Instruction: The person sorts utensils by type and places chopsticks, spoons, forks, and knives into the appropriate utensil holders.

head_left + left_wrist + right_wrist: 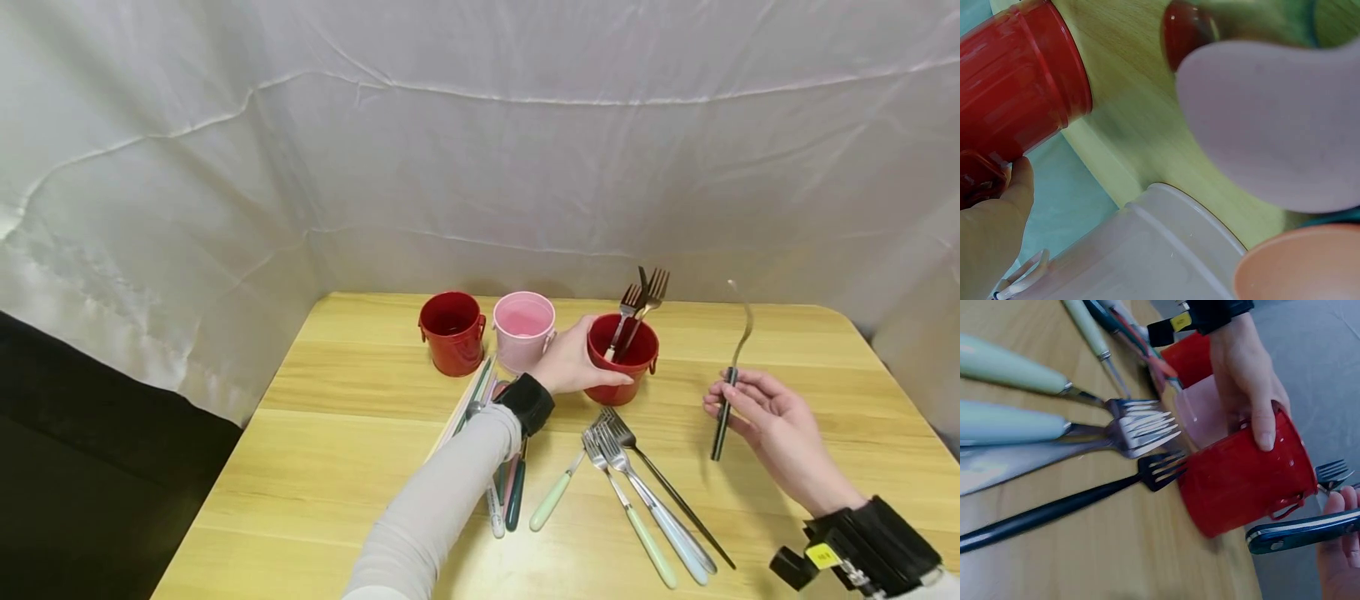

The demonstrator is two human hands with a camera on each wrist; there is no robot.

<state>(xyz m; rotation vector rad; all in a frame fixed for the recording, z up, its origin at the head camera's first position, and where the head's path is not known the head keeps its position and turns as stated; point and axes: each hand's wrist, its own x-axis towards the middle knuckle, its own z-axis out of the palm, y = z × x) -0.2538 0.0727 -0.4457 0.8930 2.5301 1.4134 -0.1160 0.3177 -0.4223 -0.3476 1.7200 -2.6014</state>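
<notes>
My left hand [573, 360] grips the right-hand red bucket [621, 387], thumb lying along its near side and the other fingers behind. Several forks [654, 289] stand in that bucket, tines up. To its right, my right hand [765, 417] pinches a dark-handled fork [722, 425] above the table, seen edge-on with its curved metal end upward. The right wrist view shows rivets on its dark handle [1297, 532]. In front of the bucket lies a group of forks: a black fork [678, 500], a green-handled fork [648, 537] and blue-handled ones [678, 542].
A pink bucket [517, 354] and another red bucket [455, 354] stand left of the held one. Beneath my left forearm lie several long utensils and sticks [457, 408]. A lone green-handled utensil [551, 500] lies beside them. Pale cloth [480, 175] hangs behind the wooden table [315, 467].
</notes>
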